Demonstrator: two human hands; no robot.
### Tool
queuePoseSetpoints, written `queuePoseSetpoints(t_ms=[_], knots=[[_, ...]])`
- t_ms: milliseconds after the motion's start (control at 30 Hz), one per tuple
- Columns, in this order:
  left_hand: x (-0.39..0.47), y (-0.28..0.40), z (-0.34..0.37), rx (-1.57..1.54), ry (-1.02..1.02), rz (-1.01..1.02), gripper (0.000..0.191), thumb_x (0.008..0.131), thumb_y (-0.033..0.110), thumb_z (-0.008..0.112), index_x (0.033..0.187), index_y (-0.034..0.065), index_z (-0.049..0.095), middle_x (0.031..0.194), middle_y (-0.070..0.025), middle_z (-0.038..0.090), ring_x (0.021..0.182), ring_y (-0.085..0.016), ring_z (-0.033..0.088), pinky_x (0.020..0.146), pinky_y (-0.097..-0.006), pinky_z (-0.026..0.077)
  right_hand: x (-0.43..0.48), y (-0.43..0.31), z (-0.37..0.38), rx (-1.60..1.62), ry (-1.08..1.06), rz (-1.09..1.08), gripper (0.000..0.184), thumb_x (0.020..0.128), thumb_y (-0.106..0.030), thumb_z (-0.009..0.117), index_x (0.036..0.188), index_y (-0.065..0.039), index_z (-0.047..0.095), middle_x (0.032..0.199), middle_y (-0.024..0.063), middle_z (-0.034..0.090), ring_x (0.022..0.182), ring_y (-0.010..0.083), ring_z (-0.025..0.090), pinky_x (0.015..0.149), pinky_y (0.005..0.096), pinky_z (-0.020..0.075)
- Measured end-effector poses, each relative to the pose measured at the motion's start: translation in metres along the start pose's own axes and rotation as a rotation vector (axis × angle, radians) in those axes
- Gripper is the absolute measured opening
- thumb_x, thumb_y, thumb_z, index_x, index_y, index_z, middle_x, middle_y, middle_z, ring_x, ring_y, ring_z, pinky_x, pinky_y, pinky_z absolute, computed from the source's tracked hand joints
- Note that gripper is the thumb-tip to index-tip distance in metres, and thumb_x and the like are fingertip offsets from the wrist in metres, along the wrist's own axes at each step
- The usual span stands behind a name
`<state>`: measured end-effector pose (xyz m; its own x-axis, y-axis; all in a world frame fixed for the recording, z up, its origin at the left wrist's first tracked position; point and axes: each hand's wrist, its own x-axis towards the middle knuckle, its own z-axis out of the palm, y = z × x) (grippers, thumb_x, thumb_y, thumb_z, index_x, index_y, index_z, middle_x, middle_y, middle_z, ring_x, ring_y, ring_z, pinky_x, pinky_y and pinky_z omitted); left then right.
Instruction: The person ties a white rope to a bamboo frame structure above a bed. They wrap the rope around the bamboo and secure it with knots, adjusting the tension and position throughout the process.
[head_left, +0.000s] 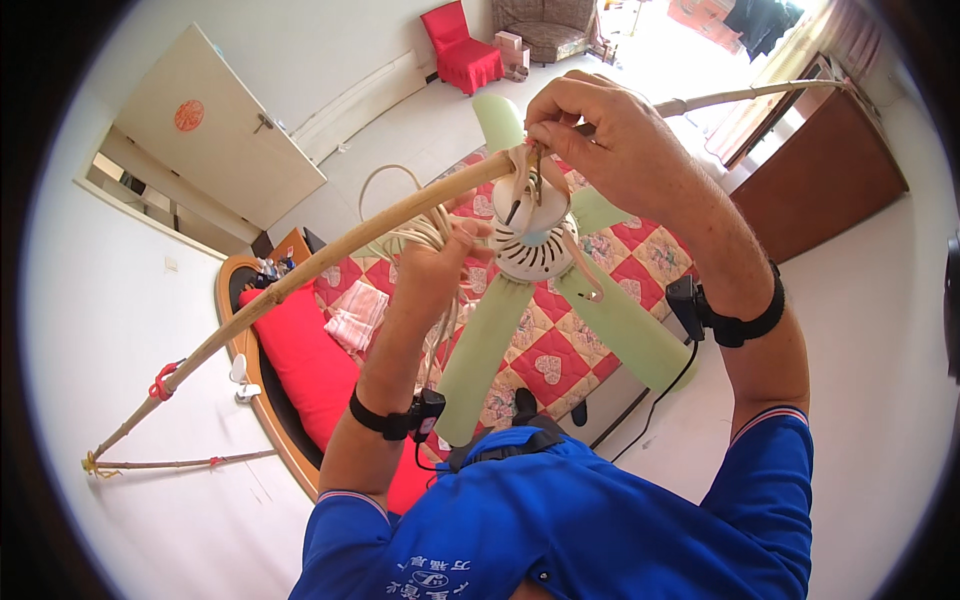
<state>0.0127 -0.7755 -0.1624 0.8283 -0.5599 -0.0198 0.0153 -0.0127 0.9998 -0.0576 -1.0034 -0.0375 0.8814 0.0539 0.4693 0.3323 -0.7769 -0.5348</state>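
Observation:
A small ceiling fan with a white slotted motor housing (531, 251) and pale green blades (484, 360) hangs below a bamboo pole (390, 225). Cloth strips and a metal hook (538, 180) join its top to the pole. At this tie, my right hand (600, 135) pinches a small reddish piece, perhaps string, between thumb and fingertips. My left hand (446, 251) is closed around a loose coil of off-white cable (416, 229), left of the fan housing and under the pole. Some of the cable dangles below the left hand.
Beneath is a bed with a red and cream patchwork quilt (551, 367), a red bolster (300, 360) and a curved wooden headboard (225, 300). A door (217, 127) stands at upper left, a red covered chair (461, 52) at the far wall, a brown cabinet (825, 187) at right.

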Motion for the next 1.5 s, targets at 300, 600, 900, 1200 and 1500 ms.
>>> queuePoseSetpoints(t_ms=[300, 600, 900, 1200, 1500], knots=[[0.016, 0.007, 0.011, -0.559, -0.485, -0.294, 0.058, 0.108, 0.020, 0.049, 0.159, 0.0020, 0.028, 0.124, -0.0215, 0.071, 0.105, -0.027, 0.075, 0.065, -0.0242, 0.054, 0.007, 0.000, -0.001, -0.095, -0.003, -0.143, 0.010, 0.098, -0.006, 0.061, 0.104, 0.000, 0.067, 0.092, 0.0122, 0.064, 0.087, 0.0262, 0.063, 0.080, 0.0373, 0.0514], [0.036, 0.017, 0.024, -0.676, -0.449, -0.202, 0.050, 0.106, 0.018, 0.049, 0.154, 0.0054, 0.039, 0.132, -0.0158, 0.066, 0.107, -0.021, 0.074, 0.070, -0.0235, 0.053, 0.001, -0.005, -0.008, -0.077, 0.075, -0.095, 0.009, 0.098, -0.004, 0.060, 0.105, 0.000, 0.065, 0.093, 0.0124, 0.066, 0.084, 0.0232, 0.065, 0.076, 0.0348, 0.0525], [0.046, 0.028, 0.017, -0.669, -0.491, -0.036, 0.053, 0.106, 0.022, 0.053, 0.156, 0.0139, 0.038, 0.122, -0.0043, 0.067, 0.090, -0.008, 0.072, 0.057, -0.0162, 0.044, 0.001, -0.019, 0.007, -0.160, 0.200, 0.063, 0.007, 0.101, -0.004, 0.059, 0.107, 0.000, 0.059, 0.092, 0.0117, 0.067, 0.080, 0.0206, 0.066, 0.074, 0.0324, 0.0538], [0.046, 0.032, 0.015, -0.634, -0.485, -0.089, 0.051, 0.108, 0.031, 0.055, 0.154, 0.0151, 0.042, 0.118, -0.0040, 0.067, 0.083, -0.006, 0.069, 0.055, -0.0150, 0.040, -0.001, -0.014, 0.006, 0.074, 0.214, 0.079, 0.015, 0.096, 0.006, 0.055, 0.109, -0.002, 0.057, 0.102, 0.0043, 0.061, 0.093, 0.0131, 0.064, 0.082, 0.0299, 0.0549], [0.033, 0.031, 0.016, -0.589, -0.252, -0.062, 0.059, 0.105, 0.024, 0.060, 0.157, 0.0111, 0.037, 0.109, -0.0013, 0.063, 0.081, -0.006, 0.064, 0.053, -0.0172, 0.039, 0.011, -0.009, -0.009, 0.178, -0.028, -0.035, 0.016, 0.095, 0.002, 0.059, 0.111, -0.002, 0.059, 0.105, 0.0052, 0.063, 0.099, 0.0135, 0.064, 0.091, 0.0311, 0.0546]])
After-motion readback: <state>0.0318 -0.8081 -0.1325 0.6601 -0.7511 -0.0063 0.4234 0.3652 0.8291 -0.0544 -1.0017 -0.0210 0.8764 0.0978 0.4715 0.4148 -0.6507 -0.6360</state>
